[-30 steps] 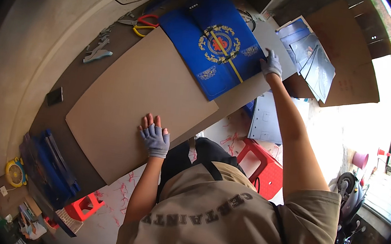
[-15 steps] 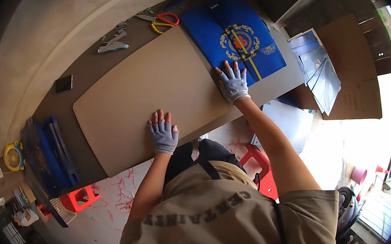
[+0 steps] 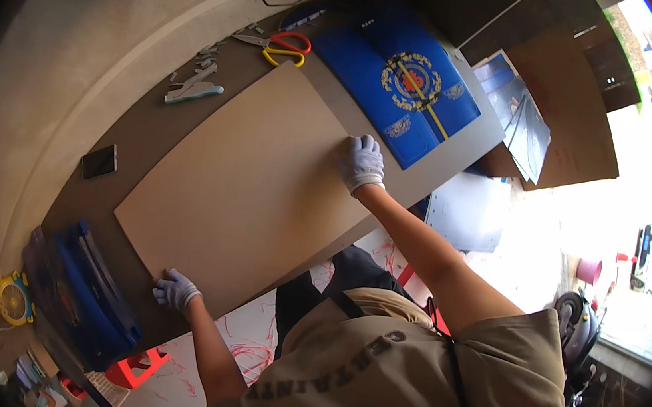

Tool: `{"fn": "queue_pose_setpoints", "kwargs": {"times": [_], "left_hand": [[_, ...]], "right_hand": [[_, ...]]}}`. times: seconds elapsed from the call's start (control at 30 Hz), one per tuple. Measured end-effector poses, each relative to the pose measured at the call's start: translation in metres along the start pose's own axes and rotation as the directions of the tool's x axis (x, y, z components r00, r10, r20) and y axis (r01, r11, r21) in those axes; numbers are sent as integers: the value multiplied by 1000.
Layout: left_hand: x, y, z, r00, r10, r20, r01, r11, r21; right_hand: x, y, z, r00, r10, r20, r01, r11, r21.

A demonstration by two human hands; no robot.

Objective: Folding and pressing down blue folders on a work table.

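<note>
A large brown cardboard sheet (image 3: 244, 178) lies across the grey table. In a fingerless glove, my left hand (image 3: 176, 289) is closed on the sheet's lower left edge, its fingers curled at the rim. My right hand (image 3: 363, 165), gloved the same way, grips the sheet's right edge with bent fingers. Just beyond it lies a blue panel (image 3: 411, 93) with a round gold-and-red emblem and a yellow strip. Scissors (image 3: 287, 48) with one red and one yellow handle rest past the sheet's far corner.
A pale-blue-handled tool (image 3: 195, 93) and a phone (image 3: 100, 162) lie along the wall side. Folded blue pieces (image 3: 90, 297) stand at the table's left end, near a small yellow fan (image 3: 14, 298). Glossy sheets (image 3: 517, 117) and brown cartons (image 3: 574, 111) are at right.
My left hand has gone left from the sheet's near edge to its lower left edge. My right hand has drawn back from the blue panel, its spread fingers now curled at the sheet's edge.
</note>
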State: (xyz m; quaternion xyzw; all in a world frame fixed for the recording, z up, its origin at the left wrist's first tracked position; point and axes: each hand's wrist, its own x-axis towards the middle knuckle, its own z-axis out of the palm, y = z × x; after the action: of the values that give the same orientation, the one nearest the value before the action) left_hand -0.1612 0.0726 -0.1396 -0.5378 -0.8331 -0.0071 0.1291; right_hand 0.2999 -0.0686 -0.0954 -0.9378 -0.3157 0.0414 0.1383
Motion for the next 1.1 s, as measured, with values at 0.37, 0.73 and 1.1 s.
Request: {"fn": "queue_pose_setpoints", "kwargs": {"times": [0.37,0.73,1.1], "left_hand": [[14,-33,-10,978,194,-81,-203,973,-113],[-11,-7,-41,916,203,346,-50,914,-403],[-36,62,-89,895,446,-33,-61,48,-997]], "right_hand": [[45,17,-31,905,118,408,-178,978,113],[66,52,-35,991,-35,129,22,994,103],[126,118,1,857,-374,355,155,844,514]]}}
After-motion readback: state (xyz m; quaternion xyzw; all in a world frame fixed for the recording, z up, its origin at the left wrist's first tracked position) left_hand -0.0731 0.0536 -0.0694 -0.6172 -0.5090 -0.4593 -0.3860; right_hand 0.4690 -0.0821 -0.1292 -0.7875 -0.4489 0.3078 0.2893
